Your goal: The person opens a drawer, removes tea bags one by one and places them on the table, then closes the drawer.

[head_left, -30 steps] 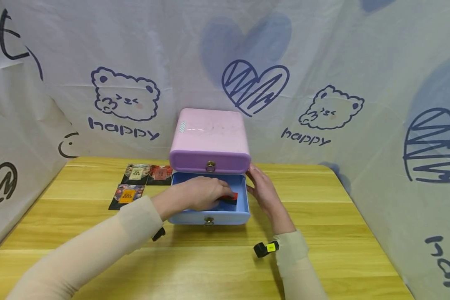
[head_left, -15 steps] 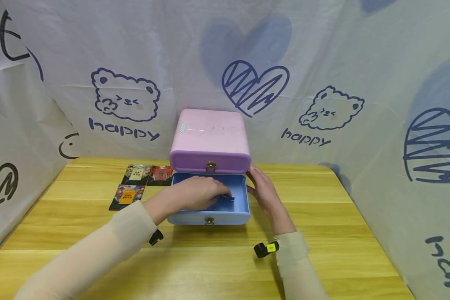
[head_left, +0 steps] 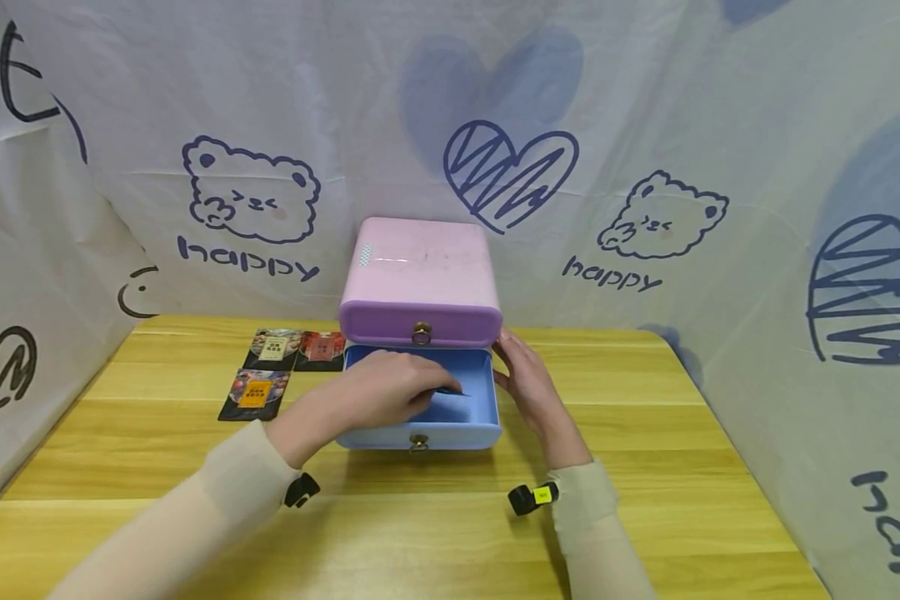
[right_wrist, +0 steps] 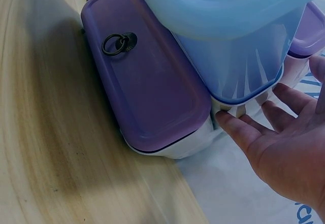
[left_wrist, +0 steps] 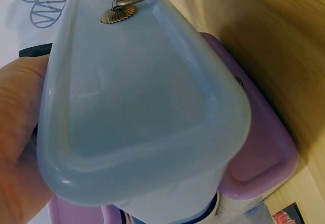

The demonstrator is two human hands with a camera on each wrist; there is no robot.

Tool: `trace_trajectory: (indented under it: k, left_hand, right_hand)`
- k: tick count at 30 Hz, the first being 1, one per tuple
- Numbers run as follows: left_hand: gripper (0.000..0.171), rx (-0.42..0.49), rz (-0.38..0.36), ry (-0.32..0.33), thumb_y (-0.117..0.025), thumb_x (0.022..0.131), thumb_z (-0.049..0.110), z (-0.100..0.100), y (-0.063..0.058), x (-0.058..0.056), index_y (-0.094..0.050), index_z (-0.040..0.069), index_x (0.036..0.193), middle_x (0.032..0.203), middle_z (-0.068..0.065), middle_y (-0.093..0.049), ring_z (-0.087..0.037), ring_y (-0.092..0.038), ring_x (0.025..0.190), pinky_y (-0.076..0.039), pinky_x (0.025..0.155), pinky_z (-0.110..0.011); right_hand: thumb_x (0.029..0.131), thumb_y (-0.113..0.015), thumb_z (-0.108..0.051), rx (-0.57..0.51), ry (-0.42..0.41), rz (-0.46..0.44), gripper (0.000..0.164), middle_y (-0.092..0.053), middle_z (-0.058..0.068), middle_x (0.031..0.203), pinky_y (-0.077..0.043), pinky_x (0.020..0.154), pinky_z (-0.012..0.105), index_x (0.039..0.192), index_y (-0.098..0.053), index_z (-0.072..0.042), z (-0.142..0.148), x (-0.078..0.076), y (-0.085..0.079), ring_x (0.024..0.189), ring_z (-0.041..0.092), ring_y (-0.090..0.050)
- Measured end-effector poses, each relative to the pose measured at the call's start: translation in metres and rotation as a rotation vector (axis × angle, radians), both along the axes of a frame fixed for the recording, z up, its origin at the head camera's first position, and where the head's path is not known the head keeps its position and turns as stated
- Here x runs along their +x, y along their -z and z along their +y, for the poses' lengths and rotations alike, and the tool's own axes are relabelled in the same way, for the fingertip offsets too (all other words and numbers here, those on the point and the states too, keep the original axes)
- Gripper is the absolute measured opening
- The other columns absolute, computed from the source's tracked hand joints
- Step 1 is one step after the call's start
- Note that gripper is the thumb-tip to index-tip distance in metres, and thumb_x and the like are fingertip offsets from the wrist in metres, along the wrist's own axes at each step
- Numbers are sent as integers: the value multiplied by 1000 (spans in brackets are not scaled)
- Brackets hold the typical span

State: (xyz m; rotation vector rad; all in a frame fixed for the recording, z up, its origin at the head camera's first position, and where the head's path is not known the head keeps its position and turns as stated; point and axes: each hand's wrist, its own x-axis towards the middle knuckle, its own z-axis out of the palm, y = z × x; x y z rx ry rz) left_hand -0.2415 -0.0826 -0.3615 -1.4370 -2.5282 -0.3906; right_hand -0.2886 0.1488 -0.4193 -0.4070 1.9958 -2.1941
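A light blue drawer (head_left: 461,436) with a brass ring pull is drawn out of a small pink cabinet (head_left: 423,262). Above its front edge, my left hand (head_left: 382,390) reaches into it and pinches a thin dark packet (head_left: 450,392), seen almost edge-on. The packet's dark edge (left_wrist: 35,50) also shows past the thumb in the left wrist view; the left fingertips are hidden behind the drawer front. My right hand (head_left: 528,387) touches the cabinet's right side, and in the right wrist view its fingers (right_wrist: 238,127) lie extended against the white casing (right_wrist: 188,145).
Left of the cabinet, three flat packets lie on the wooden table (head_left: 622,517): one with a cream label (head_left: 272,348), one red (head_left: 320,350), one orange (head_left: 255,394). Purple drawers stand above and below the blue one; the lower purple drawer (right_wrist: 147,92) is closed. A printed cloth (head_left: 390,108) hangs behind.
My left hand has drawn back slightly to the left and lifted, and the packet has turned from showing its red and black face to edge-on. The right hand has stayed in place.
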Motion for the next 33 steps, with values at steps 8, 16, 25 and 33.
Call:
trace_trajectory:
  k: [8,16,25,33]
  left_hand:
    - [38,131,89,20,-62,81,9,-8,-3,11,-60,27,114,111,12,-61,1,-48,101,-50,76,-26]
    - [42,283,154,59,-61,80,5,-20,-5,19,-59,24,118,113,10,-60,0,-46,106,-49,82,-25]
    - [47,417,266,43,-63,74,0,-35,-9,31,-59,18,118,115,6,-61,-5,-49,106,-51,78,-28]
    - [47,507,351,8,-69,68,-3,-53,-15,38,-63,11,113,114,-2,-62,-15,-52,105,-49,84,-36]
  right_hand:
    - [91,-43,-50,4,4,-5,52,-34,-2,142,-32,101,51,135,-42,-24,0,0,0,127,15,-26]
    - [91,-42,-50,6,4,-7,52,-32,-1,144,-31,102,51,136,-41,-23,0,-1,1,126,12,-27]
    - [91,-42,-49,11,16,-11,49,-35,-4,141,-31,102,50,134,-44,-24,0,-1,2,125,10,-29]
    - [91,-42,-49,20,22,-14,49,-35,-4,141,-32,102,49,134,-44,-24,0,-2,2,124,9,-29]
